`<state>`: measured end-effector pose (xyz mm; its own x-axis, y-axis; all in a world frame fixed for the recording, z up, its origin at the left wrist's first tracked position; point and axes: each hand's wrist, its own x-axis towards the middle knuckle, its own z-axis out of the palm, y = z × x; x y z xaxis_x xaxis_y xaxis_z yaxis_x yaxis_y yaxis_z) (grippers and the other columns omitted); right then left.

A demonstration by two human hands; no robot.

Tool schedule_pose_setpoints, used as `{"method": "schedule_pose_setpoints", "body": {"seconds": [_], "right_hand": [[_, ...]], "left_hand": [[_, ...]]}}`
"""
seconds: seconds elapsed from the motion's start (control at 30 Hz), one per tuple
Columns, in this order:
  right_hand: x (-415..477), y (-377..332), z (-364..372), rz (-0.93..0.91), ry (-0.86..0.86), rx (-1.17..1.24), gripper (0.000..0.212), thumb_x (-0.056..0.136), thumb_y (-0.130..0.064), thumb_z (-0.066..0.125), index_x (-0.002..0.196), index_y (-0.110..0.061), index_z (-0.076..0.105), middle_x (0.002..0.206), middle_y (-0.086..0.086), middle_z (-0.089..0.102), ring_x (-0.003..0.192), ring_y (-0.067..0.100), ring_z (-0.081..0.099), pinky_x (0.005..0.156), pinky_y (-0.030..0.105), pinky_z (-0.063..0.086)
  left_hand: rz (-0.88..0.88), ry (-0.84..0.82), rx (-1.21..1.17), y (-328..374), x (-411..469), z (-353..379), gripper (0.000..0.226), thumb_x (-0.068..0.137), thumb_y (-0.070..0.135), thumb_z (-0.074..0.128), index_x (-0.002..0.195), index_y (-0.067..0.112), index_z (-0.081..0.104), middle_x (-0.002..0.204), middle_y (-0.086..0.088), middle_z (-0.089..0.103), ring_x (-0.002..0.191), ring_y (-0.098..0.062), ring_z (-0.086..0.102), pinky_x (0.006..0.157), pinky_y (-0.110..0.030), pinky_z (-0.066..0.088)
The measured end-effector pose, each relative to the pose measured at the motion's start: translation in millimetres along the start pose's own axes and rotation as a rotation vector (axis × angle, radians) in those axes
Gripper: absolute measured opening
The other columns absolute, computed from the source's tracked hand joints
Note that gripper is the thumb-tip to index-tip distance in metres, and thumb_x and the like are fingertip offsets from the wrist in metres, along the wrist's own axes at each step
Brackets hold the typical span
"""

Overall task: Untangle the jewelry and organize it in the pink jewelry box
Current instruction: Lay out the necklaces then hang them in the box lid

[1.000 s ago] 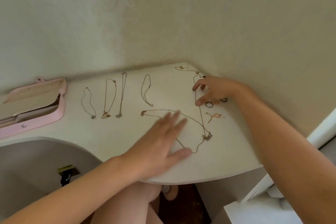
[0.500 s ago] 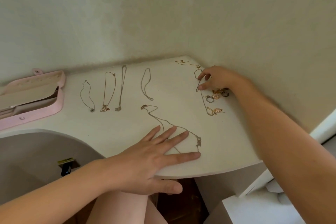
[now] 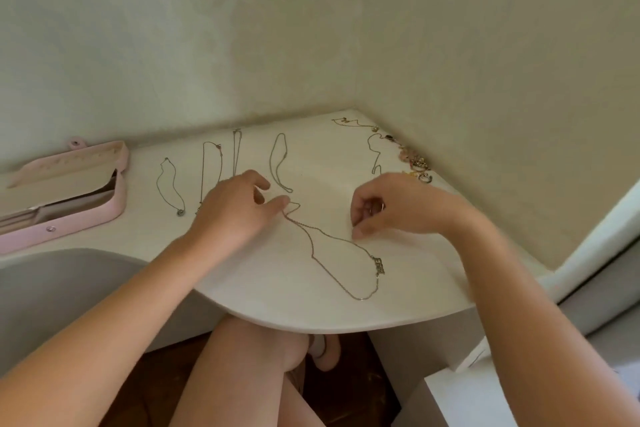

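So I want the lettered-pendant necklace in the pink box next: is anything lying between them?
Yes. The left hand and the laid-out chains beside it lie on the table between the lettered-pendant necklace and the open pink box. Lifted over them, nothing visible blocks it.

Quantities on the counter (image 3: 242,288): one pink jewelry box (image 3: 86,218), four chains (image 3: 280,163) laid side by side, one name-pendant necklace (image 3: 346,253). Hands: two, left hand (image 3: 239,208) and right hand (image 3: 391,208). Corner cluster (image 3: 412,159) of chains and small pieces — count cannot be determined.
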<state>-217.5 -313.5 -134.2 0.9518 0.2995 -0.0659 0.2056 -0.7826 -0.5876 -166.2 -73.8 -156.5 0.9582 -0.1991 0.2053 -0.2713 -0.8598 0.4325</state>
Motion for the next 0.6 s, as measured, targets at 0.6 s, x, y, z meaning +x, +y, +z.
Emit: {"method": "schedule_pose_setpoints", "body": {"seconds": [0.6], "right_hand": [[-17,-2,2,0.183,-0.181,-0.091,0.032,0.069,-0.039,0.080,0.066,-0.023,0.052,0.060,-0.012,0.048,0.058,0.008,0.041,0.057,0.021,0.031]], "left_hand": [[-0.128,-0.342,0.018,20,38,7,0.031,0.084,0.025,0.069,0.092,-0.004,0.070,0.070,-0.010,0.064,0.061,-0.023,0.058,0.072,-0.033,0.052]]}}
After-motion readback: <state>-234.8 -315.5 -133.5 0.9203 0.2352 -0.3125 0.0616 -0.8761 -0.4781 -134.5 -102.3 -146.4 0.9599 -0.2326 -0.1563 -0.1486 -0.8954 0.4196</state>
